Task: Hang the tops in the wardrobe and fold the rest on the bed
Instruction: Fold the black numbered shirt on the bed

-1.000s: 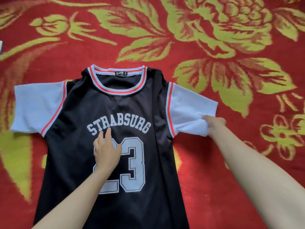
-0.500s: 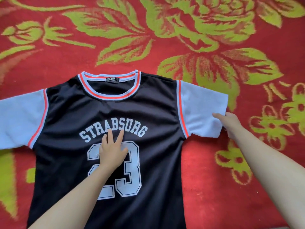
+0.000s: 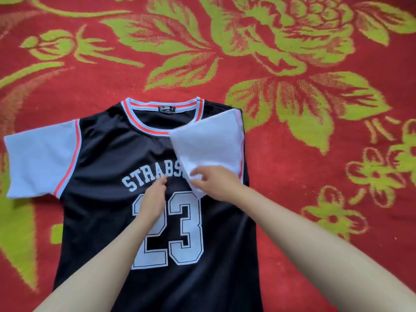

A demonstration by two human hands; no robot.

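Folded inward, the white sleeve (image 3: pixel 209 143) now lies across the jersey (image 3: pixel 108 154), pinched by the right hand (image 3: pixel 216 183). Left hand (image 3: pixel 153 197) presses flat, centre frame.

A: What does the black jersey (image 3: pixel 108 154) bear across its chest?
B: White capitals, "STRABS", the rest covered by the folded sleeve (image 3: pixel 209 143). Below them is a large white numeral (image 3: pixel 180 230), "23".
A: And the neck label (image 3: pixel 166 108)?
B: "Fashion", in small print.
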